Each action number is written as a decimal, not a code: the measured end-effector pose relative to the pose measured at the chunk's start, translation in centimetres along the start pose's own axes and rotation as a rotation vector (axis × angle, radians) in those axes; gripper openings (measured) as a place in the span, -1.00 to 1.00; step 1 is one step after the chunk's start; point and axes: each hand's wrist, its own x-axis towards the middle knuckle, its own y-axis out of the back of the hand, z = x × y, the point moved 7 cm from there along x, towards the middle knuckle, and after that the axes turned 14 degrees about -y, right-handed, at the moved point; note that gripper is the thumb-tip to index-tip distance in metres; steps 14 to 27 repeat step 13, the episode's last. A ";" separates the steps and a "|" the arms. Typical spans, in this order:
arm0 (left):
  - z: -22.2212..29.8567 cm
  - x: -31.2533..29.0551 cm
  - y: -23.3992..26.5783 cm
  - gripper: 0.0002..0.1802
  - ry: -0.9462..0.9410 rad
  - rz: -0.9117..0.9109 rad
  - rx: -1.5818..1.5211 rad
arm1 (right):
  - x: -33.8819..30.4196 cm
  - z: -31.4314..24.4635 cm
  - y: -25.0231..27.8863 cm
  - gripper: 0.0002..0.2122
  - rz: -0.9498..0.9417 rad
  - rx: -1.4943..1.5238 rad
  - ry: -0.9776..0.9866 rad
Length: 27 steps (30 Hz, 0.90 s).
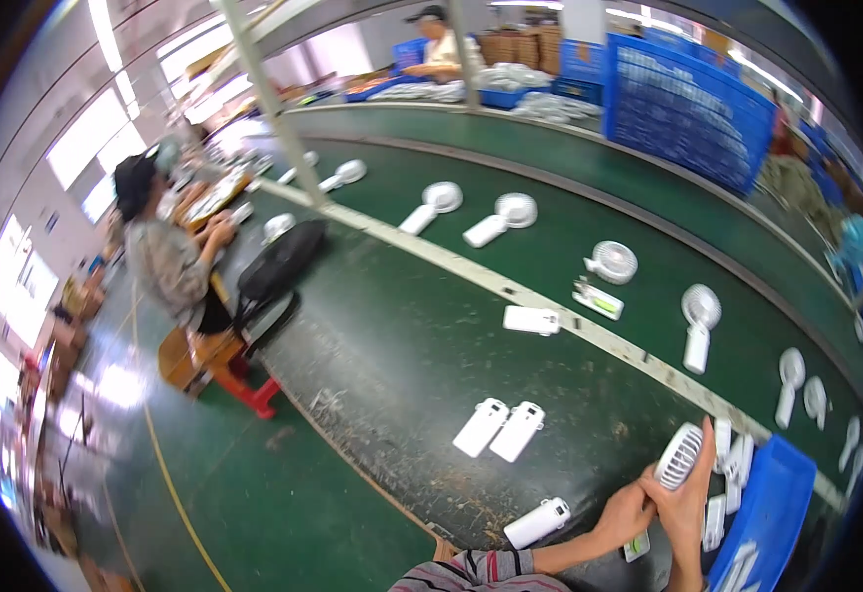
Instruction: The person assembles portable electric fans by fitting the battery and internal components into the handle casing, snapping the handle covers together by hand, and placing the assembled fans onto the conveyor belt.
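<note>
A white handheld fan (680, 457) with a slotted round head is up at the right end of the bench, between my two hands. My right hand (686, 501) is closed around it, one finger stretched up along the head. Against it presses my left hand (625, 515), fingers curled in at the fan's lower part; the handle is hidden by the hands. Under my wrists a small white and green piece (637, 546) partly shows. Left of my left forearm lies a white handle casing (537, 523), and two more casings (498, 430) lie farther up the bench.
A blue bin (769, 503) with white parts stands right of my hands, several white casings (717, 520) beside it. Fans (700, 326) lie spaced along the green conveyor (560, 222) behind a pale rail. A black chair back (283, 261) and a seated co-worker (167, 252) are at left.
</note>
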 end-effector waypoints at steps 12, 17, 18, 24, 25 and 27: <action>1.4 1.8 0.4 -0.14 0.031 -0.221 -0.211 | 4.1 6.2 1.0 -0.19 -0.418 1.214 -0.280; 1.3 1.6 0.0 -0.09 -0.003 -0.229 -0.166 | 4.3 6.1 0.6 -0.19 -0.431 1.214 -0.280; 1.3 1.6 0.0 -0.09 -0.003 -0.229 -0.166 | 4.3 6.1 0.6 -0.19 -0.431 1.214 -0.280; 1.3 1.6 0.0 -0.09 -0.003 -0.229 -0.166 | 4.3 6.1 0.6 -0.19 -0.431 1.214 -0.280; 1.3 1.6 0.0 -0.09 -0.003 -0.229 -0.166 | 4.3 6.1 0.6 -0.19 -0.431 1.214 -0.280; 1.3 1.6 0.0 -0.09 -0.003 -0.229 -0.166 | 4.3 6.1 0.6 -0.19 -0.431 1.214 -0.280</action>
